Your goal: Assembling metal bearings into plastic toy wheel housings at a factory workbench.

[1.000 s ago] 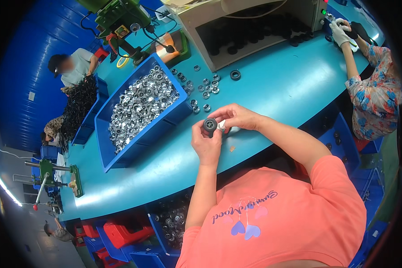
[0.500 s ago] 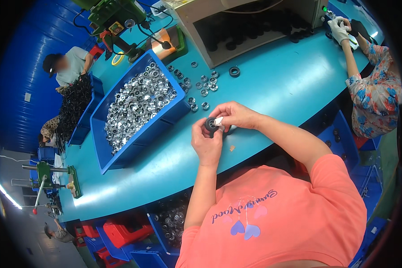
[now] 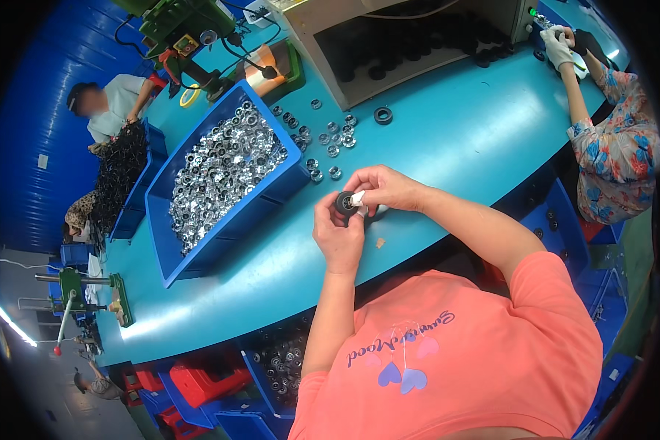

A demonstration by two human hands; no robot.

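Note:
My left hand (image 3: 338, 238) grips a small wheel (image 3: 345, 204) with a black tyre and a lighter hub, just above the blue-green table. My right hand (image 3: 389, 188) is closed on the wheel's other side, its thumb pressing near the hub. Something white (image 3: 357, 199) covers that thumb tip; whether it is tape or cloth I cannot make out. Beyond my hands, several loose shiny hubs (image 3: 333, 151) lie scattered. A single black tyre (image 3: 383, 116) rests flat on the table.
A blue bin (image 3: 171, 273) heaped with shiny hubs stands to my left. At the back is a box-like metal cabinet (image 3: 348, 92) with black tyres inside. A green machine (image 3: 172, 33) stands at the far left. A gloved co-worker (image 3: 614, 154) works at right; another person (image 3: 117, 106) sits at left.
My hands stay closed around the wheel and have hardly moved. The view has shifted very slightly. The person at the left has moved the head and an arm a little.

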